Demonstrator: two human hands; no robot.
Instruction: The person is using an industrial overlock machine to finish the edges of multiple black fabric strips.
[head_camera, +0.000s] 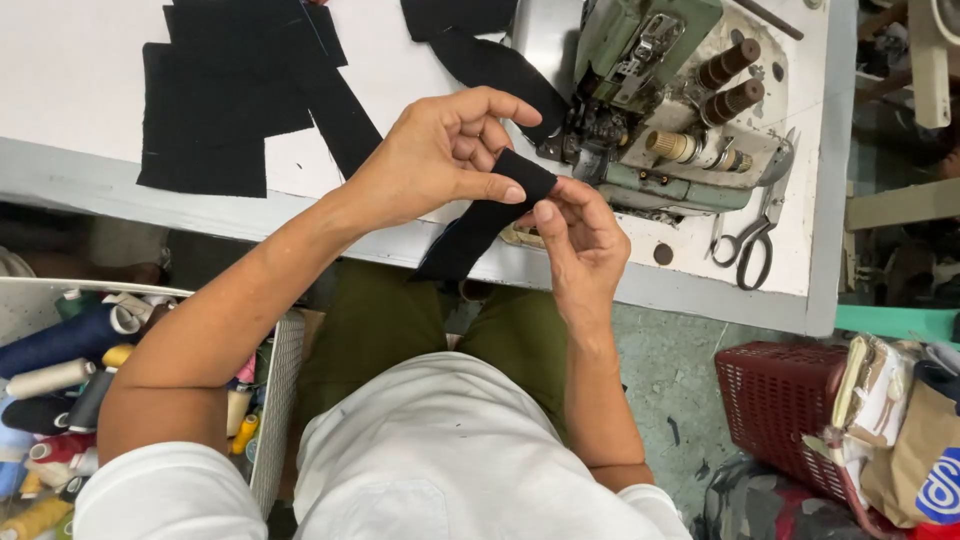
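A narrow black fabric strip (478, 225) is held between both hands above the table's front edge, its lower end hanging down. My left hand (440, 150) pinches the strip's upper end between thumb and fingers. My right hand (578, 230) grips the same end from the right. Just behind them stands a green sewing machine (650, 90), with another black strip (490, 62) leading into its needle area. A stack of black fabric pieces (225, 100) lies on the white table (70, 70) to the left.
Scissors (752, 240) lie at the machine's right. A bin of thread spools (60, 380) sits at lower left. A red plastic basket (780, 400) and bags (900, 430) stand on the floor at lower right.
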